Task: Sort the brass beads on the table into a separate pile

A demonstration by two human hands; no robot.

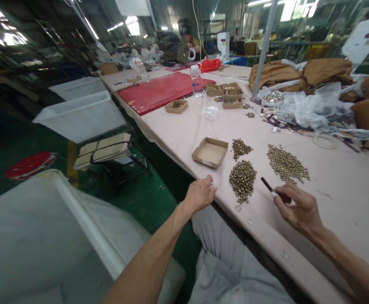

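Apparently partway: the long pale table [339, 177] bears bronze-coloured metal pieces [242, 181] lying loose. Division into heaps looks done; all three heaps sit outside any box, so some work seems left, how much I can't tell. Clock taken from the worker's seat, twelve straight ahead.

Nine o'clock, off the table: a big whitish bin [86, 223], close by the left arm. Eleven, farther up: a red board [168, 90]. One, far side: brown cloth [326, 69], then a clear plastic bag [311, 107], crowding the space beyond the right-hand heap. Just short of twelve: a shallow open carton [211, 151], standing between the left hand and the far heap.

Eleven: left hand [200, 194] at the table edge, fingers curled; can't tell if they grip anything. Nearly two: right hand [298, 209], thumb and fingers pinched on a thin dark strip [267, 184], its tip pointing towards the nearest heap.
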